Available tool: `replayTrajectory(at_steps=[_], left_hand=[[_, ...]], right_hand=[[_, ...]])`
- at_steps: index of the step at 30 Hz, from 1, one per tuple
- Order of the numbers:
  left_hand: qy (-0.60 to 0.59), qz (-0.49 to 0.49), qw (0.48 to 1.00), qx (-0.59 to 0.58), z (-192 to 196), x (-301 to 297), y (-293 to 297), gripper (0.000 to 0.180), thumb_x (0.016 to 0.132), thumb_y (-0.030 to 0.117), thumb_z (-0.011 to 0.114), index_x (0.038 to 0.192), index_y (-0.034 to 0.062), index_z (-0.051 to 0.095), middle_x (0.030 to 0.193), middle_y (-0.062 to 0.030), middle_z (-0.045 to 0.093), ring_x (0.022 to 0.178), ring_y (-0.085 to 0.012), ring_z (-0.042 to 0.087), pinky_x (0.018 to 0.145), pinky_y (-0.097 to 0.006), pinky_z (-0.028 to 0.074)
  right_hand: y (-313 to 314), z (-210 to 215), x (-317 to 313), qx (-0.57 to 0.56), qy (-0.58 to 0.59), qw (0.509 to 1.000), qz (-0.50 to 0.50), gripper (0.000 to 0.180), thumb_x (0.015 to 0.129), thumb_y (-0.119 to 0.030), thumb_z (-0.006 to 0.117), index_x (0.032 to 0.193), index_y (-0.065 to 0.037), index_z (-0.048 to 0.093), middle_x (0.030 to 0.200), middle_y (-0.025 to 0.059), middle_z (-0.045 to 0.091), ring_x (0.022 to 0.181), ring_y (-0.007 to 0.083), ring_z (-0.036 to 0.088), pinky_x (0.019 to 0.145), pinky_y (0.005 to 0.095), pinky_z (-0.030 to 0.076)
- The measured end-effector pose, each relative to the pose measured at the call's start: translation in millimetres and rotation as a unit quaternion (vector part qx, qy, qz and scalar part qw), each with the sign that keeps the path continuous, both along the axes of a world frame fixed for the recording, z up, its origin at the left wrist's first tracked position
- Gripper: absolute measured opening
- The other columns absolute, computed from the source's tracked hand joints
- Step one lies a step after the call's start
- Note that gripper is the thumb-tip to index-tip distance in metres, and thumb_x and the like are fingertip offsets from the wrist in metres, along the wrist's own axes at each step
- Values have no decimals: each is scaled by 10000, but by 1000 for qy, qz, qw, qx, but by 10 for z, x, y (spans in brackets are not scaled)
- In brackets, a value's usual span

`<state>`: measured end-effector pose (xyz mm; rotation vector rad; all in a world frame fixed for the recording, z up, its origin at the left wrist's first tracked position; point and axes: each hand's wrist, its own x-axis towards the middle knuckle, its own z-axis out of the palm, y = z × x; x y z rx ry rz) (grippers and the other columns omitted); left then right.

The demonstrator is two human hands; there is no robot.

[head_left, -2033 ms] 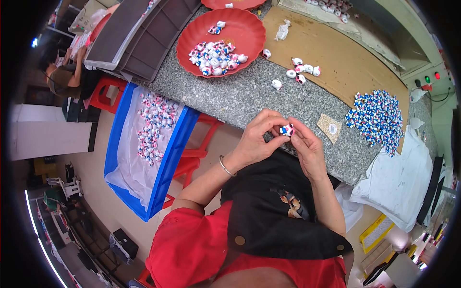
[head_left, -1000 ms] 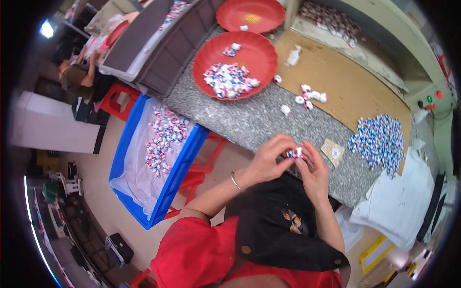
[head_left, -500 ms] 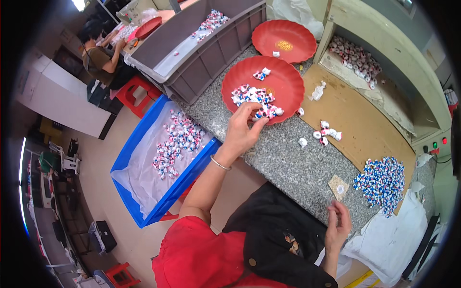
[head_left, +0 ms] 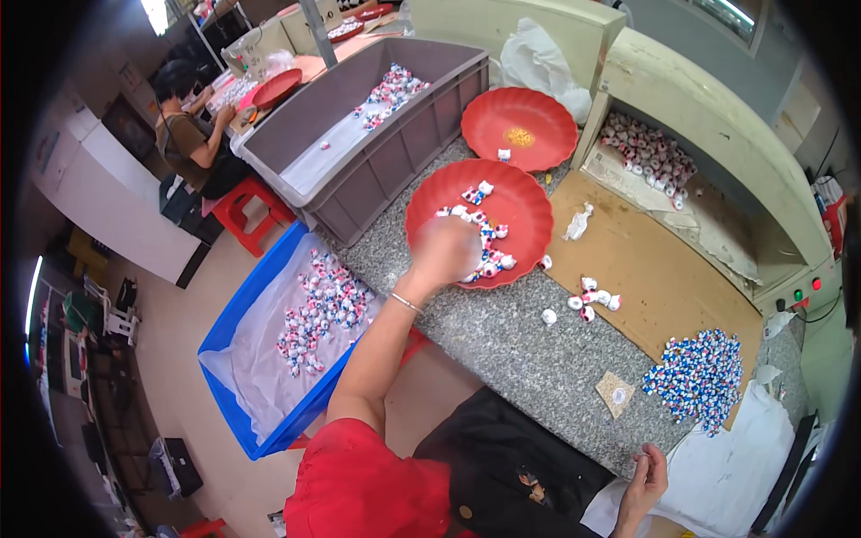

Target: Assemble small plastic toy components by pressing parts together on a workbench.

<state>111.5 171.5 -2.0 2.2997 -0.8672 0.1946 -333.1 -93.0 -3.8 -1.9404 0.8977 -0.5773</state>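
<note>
My left hand is over the near left part of a scalloped red plate. Motion blurs its fingers, so whether they grip anything does not show. Around it on the plate lie small white, pink and blue cat-like figurines, partly covered by the hand. Two more figurines sit apart on the plate's far side. Low at the counter's front edge, my right hand is held with loosely bent fingers and nothing visible in it. Nearest to it are a small square tan piece and a heap of tiny blue-and-white parts.
A second red plate stands behind. Left of the counter, a blue tray and a grey crate hold figurines. White heads fill an opening in a pale machine. Another person sits at the far left.
The view has shifted, so the counter and plates appear lower. My left hand has moved farther in over the plate and blurred. My right hand's fingers have drawn closer together.
</note>
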Motion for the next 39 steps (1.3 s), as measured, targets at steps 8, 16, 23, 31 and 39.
replayTrajectory(at_steps=[8,16,23,31,39], left_hand=[[57,-2,998,-10,57,31,10,336,759,96,689,1087,37,644,1056,-141,619,1017,-318,609,873,-406,485],[-40,25,999,26,106,-10,-140,359,738,256,759,1009,47,650,916,-120,612,932,-309,598,797,-429,491],[-44,59,995,63,67,5,-285,354,722,244,762,987,42,643,909,-123,613,918,-303,587,785,-428,489],[-36,34,998,45,-59,103,-236,257,741,190,747,931,42,656,857,-103,642,898,-298,596,791,-412,484],[-21,36,995,95,29,101,-277,270,745,217,741,939,39,675,838,-101,636,889,-297,593,801,-422,478]], right_hand=[[-8,-49,12,40,18,999,-8,218,958,-58,528,1136,51,592,1061,101,628,880,143,583,807,264,484],[-13,-82,27,30,19,999,3,223,964,-71,531,1139,53,592,1045,96,623,887,142,579,805,268,485],[24,-56,35,32,22,999,-2,216,967,-69,525,1130,55,594,1037,97,621,905,147,584,811,274,493],[40,-24,30,41,31,999,-7,207,969,-58,517,1125,52,596,1042,99,623,906,145,585,810,273,495],[28,-78,0,37,30,999,-6,202,966,-51,523,1124,47,599,1050,93,623,887,139,584,807,263,491]])
